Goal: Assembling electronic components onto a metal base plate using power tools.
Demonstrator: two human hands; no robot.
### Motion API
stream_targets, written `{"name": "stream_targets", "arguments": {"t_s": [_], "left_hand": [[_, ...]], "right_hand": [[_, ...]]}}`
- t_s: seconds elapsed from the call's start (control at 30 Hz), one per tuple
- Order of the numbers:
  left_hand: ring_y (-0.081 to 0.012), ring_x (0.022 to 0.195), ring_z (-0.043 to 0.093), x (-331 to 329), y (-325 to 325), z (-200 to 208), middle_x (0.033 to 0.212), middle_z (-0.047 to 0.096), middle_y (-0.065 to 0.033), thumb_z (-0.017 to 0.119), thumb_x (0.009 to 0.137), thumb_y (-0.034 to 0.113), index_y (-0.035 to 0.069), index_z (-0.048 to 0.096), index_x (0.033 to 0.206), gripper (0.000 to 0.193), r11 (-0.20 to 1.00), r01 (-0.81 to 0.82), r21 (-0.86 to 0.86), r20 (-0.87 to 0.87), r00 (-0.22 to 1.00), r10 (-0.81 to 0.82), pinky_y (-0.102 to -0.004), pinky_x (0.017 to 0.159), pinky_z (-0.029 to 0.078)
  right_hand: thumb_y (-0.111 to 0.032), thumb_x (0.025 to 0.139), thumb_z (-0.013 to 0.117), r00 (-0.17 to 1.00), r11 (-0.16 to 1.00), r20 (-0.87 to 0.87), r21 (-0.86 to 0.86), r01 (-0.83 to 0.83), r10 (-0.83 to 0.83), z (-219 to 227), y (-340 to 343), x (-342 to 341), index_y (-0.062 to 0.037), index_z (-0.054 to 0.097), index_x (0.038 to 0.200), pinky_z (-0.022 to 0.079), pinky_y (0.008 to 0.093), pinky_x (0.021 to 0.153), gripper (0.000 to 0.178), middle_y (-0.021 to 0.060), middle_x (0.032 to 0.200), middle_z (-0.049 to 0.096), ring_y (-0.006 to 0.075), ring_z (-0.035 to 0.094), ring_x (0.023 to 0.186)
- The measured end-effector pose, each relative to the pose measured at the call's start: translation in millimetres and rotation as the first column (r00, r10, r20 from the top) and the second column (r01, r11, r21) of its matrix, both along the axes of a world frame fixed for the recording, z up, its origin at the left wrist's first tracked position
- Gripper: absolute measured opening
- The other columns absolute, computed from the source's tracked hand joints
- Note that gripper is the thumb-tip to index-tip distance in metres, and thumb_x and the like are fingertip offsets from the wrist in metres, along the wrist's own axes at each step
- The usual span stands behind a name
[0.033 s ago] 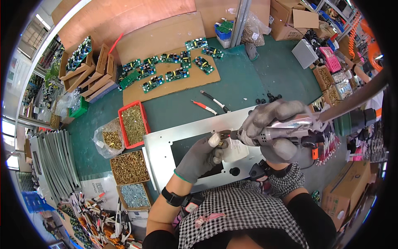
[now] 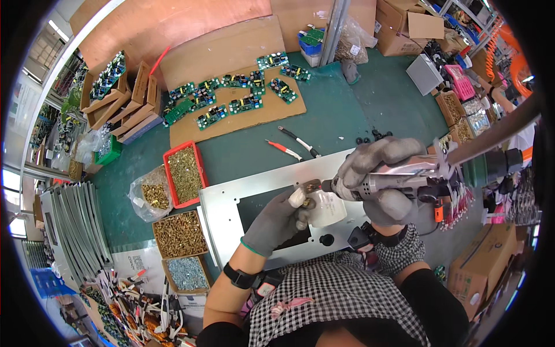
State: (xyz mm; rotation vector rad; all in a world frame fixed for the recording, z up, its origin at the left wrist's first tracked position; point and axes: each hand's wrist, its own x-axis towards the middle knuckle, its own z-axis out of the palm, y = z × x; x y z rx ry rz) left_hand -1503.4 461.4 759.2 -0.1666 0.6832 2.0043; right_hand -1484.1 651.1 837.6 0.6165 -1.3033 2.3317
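My right hand [image 2: 378, 180], in a grey glove, is wrapped round a silver power screwdriver [image 2: 376, 185] lying sideways, its tip toward the left. At that tip, my left hand [image 2: 277, 220], also gloved with a white-wrapped thumb or fingertip, pinches something small. Fingers hide most of it, though a brassy glint shows. Beneath both hands lies a pale metal panel [image 2: 222, 211] with a large dark rectangular opening and small holes. A whitish translucent piece [image 2: 328, 213] sits by my left fingertips. A black knob-like part [image 2: 326, 240] is on the panel's near edge.
To the left stand a red tray of small brass parts [image 2: 202, 179], a box of brass screws [image 2: 179, 234] and a box of silvery parts [image 2: 188, 273]. Circuit boards [image 2: 245, 104] lie on cardboard behind. Two pen-like tools [image 2: 298, 141] lie beyond the panel. A pole [image 2: 497, 133] slants in from the right.
My left hand and the screwdriver tip have shifted very slightly left, along with a small shift of the whole view. Both grips stay the same.
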Motion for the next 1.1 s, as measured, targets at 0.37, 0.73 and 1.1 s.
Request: {"name": "stream_targets", "arguments": {"t_s": [0.37,0.73,1.1], "left_hand": [[-0.0222,0.074,0.059,4,3,-5,0.080,0.054,-0.0116,0.075,0.065,0.044,0.005,0.035,0.134,0.089,0.693,-0.332,-0.640,-0.768,0.228,-0.599,-0.0317,0.068,0.048],[-0.0255,0.065,0.060,5,10,-19,0.079,0.058,-0.0107,0.076,0.063,0.033,0.006,0.034,0.135,0.088,0.652,-0.400,-0.644,-0.736,0.090,-0.671,-0.0341,0.057,0.049],[-0.0261,0.063,0.059,9,8,-17,0.081,0.057,-0.0133,0.077,0.063,0.026,0.003,0.037,0.131,0.083,0.618,-0.406,-0.673,-0.715,0.142,-0.685,-0.0350,0.056,0.047]], "right_hand": [[-0.002,0.074,0.070,0.962,0.996,0.264,-0.062,-0.057,0.071,-56,26,-15,0.0020,0.047,0.108,0.054,0.0378,0.081,0.041,0.0230,0.102,0.059,0.0281,0.062,0.095],[-0.004,0.074,0.067,0.976,0.971,0.213,0.240,-0.007,-0.046,-68,28,-25,0.0000,0.046,0.109,0.053,0.0334,0.074,0.042,0.0189,0.100,0.058,0.0242,0.062,0.089],[0.006,0.076,0.063,0.941,0.965,0.336,0.232,-0.118,0.034,-81,19,-13,0.0000,0.046,0.113,0.051,0.0317,0.083,0.041,0.0158,0.105,0.057,0.0194,0.060,0.093]]}}
